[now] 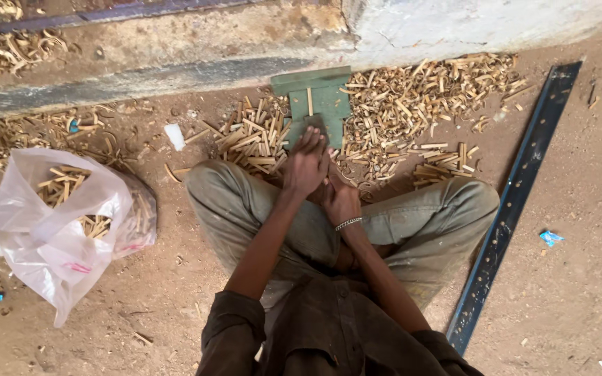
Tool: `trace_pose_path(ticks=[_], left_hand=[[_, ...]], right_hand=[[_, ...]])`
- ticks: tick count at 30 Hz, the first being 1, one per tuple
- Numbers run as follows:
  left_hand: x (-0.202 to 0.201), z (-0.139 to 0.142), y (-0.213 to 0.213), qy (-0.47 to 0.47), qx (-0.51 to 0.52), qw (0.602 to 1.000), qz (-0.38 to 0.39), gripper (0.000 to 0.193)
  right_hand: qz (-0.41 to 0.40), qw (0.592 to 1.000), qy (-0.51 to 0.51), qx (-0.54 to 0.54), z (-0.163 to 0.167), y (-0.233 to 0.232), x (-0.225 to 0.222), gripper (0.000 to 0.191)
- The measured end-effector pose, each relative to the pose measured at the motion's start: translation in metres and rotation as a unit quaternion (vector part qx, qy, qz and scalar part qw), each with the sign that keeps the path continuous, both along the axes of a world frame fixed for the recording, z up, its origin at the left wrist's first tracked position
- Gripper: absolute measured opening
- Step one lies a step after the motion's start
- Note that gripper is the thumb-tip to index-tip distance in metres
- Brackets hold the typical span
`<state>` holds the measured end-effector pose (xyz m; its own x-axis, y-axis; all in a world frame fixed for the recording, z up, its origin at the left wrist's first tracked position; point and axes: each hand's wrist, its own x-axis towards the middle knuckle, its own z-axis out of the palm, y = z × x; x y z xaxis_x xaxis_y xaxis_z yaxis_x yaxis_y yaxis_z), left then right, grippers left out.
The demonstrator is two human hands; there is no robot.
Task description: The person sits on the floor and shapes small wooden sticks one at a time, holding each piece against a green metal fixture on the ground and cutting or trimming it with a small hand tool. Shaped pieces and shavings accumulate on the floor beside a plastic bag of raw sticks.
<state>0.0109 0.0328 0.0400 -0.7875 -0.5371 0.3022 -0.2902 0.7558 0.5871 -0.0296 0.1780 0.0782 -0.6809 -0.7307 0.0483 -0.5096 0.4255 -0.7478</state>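
I sit cross-legged on a dirt floor, both hands together in front of my knees. My left hand (pixel 306 163) reaches forward, its fingers closed over a small dark flat piece (pixel 315 124) that rests on a green wooden board (pixel 325 101). My right hand (pixel 340 200), with a metal bracelet on its wrist, lies just behind and partly under the left; what it holds is hidden. Short cut cane sticks (pixel 256 136) lie heaped left of the board, and a wider heap (pixel 419 97) lies to the right.
At my left stands a clear plastic bag (pixel 57 223) with cut sticks inside. A long dark metal strip with holes (pixel 517 195) lies diagonally at my right. A stone step (pixel 175 69) runs along the far side, with shavings (pixel 8 132) scattered nearby.
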Motion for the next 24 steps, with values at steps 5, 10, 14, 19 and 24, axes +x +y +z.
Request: trace_pose_path(ticks=[5, 10, 14, 19, 24], left_hand=[[0.001, -0.021, -0.009, -0.037, 0.021, 0.998, -0.051, 0.044], [-0.003, -0.024, -0.018, -0.057, 0.002, 0.996, -0.065, 0.045], [-0.010, -0.017, -0.025, -0.066, 0.021, 0.995, -0.065, 0.044], [-0.017, -0.006, -0.037, -0.052, 0.054, 0.995, -0.061, 0.042], [-0.024, 0.012, -0.044, -0.036, -0.045, 0.996, -0.061, 0.043]], right_hand=[[0.008, 0.998, 0.058, -0.028, -0.020, -0.001, 0.002, 0.022], [-0.022, 0.998, 0.015, 0.060, -0.036, -0.004, 0.003, 0.026], [-0.022, 0.998, 0.054, 0.037, -0.030, -0.010, -0.001, 0.040], [-0.039, 0.997, 0.031, 0.061, -0.009, -0.031, -0.005, 0.044], [-0.049, 0.998, 0.031, 0.020, 0.005, -0.049, -0.011, 0.050]])
